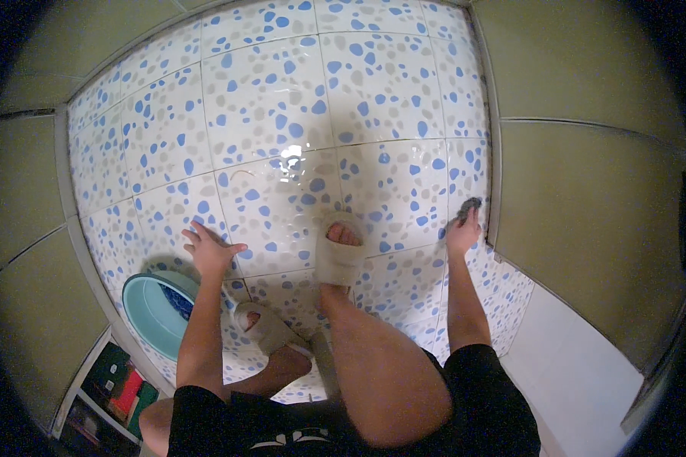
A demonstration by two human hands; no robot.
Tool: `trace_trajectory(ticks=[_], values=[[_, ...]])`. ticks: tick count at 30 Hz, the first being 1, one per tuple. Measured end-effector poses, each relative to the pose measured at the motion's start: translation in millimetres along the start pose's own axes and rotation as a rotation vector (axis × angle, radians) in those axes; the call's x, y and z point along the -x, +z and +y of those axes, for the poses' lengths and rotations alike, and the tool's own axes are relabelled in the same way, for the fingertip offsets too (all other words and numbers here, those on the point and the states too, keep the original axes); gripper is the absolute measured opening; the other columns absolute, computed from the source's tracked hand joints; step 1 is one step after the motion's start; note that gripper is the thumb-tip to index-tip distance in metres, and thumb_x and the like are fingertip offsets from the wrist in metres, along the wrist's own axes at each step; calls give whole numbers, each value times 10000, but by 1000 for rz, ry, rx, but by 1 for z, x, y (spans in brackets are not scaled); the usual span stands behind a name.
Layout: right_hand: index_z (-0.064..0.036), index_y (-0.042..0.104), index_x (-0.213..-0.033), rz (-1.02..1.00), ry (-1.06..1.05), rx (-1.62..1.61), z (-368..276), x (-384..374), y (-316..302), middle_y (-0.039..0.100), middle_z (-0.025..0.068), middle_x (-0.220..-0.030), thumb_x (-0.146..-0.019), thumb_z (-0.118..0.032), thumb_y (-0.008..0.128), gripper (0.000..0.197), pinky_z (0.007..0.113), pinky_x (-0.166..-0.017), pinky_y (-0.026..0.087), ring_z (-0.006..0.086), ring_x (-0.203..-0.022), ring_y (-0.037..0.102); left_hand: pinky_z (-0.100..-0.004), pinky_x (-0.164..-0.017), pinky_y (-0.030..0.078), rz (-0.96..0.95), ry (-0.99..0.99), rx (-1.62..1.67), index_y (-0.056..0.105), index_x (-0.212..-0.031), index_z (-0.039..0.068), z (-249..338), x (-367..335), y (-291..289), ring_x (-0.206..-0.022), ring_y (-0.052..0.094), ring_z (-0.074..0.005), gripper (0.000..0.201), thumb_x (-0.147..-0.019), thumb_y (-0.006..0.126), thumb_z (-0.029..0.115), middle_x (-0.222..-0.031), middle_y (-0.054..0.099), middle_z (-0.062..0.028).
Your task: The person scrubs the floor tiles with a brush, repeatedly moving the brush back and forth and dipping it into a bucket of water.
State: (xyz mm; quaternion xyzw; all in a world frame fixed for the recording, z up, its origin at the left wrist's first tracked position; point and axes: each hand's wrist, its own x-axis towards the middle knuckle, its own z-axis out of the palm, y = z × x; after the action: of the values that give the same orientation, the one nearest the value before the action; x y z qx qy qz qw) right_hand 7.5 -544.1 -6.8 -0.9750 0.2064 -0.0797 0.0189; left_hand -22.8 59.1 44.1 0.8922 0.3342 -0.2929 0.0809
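Note:
Fingers spread apart, my left hand (209,250) is held over the tiled floor just beyond a light blue basin (133,308) and holds nothing. Something dark blue (177,302) lies inside that basin, partly hidden by my left forearm. Over at the right, my right hand (463,234) is closed on a dark grey scouring pad (469,206). The pad is pressed to the floor close to the foot of the right wall. Its underside and exact make cannot be made out. White floor tiles (267,206) with blue and grey spots look wet and shine in the middle.
My feet stand between my hands in pale slippers (337,263). Olive-coloured walls (587,183) bound the floor on the left, right and far sides. A white ledge (564,365) runs along the lower right. At lower left stands a shelf (80,392) with dark, red and green items.

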Motion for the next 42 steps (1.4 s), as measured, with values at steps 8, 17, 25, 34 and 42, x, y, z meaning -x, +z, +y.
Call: trace_trajectory(ticks=[8, 17, 25, 34, 42], values=[[-22, 539, -1358, -309, -345, -273, -212, 7, 23, 507, 195, -1449, -731, -10, 610, 631, 490, -972, 429, 378, -1141, 545, -541, -1137, 342, -29, -7, 25, 50, -1578, 34, 5, 1, -4, -1416, 170, -613, 1514, -478, 927, 593, -1602, 52, -343], [-59, 569, -1330, -265, -662, -386, -246, 11, 16, 523, 134, -1444, -779, -32, 568, 552, 463, -978, 460, 357, -1166, 555, -537, -1140, 348, -8, -17, -14, 51, -1580, 43, -1, 0, -4, -1417, 191, -600, 1539, -446, 930, 601, -1600, 88, -338], [-2, 633, -1283, 84, 313, 53, 37, 40, -11, 602, 227, -1335, -778, 2, 556, 511, 426, -1021, 470, 395, -1125, 620, -538, -1139, 349, -3, 14, 14, 51, -1584, 57, 4, 1, 1, -1419, 187, -601, 1557, -430, 924, 631, -1603, 94, -332], [38, 614, -1258, 57, 156, -171, -54, 60, -15, 620, 236, -1301, -743, 9, 551, 520, 467, -949, 491, 399, -1106, 624, -544, -1122, 382, -21, -31, -30, 74, -1590, 83, -1, -3, 3, -1422, 180, -600, 1541, -434, 907, 670, -1624, 88, -283], [-12, 566, -1324, -309, -496, -400, -138, 68, -12, 524, 227, -1417, -682, 54, 581, 646, 473, -1033, 427, 387, -1232, 529, -540, -1126, 381, -35, -35, -40, 68, -1588, 74, -5, -7, 8, -1426, 168, -597, 1550, -431, 906, 676, -1629, 30, -281]])
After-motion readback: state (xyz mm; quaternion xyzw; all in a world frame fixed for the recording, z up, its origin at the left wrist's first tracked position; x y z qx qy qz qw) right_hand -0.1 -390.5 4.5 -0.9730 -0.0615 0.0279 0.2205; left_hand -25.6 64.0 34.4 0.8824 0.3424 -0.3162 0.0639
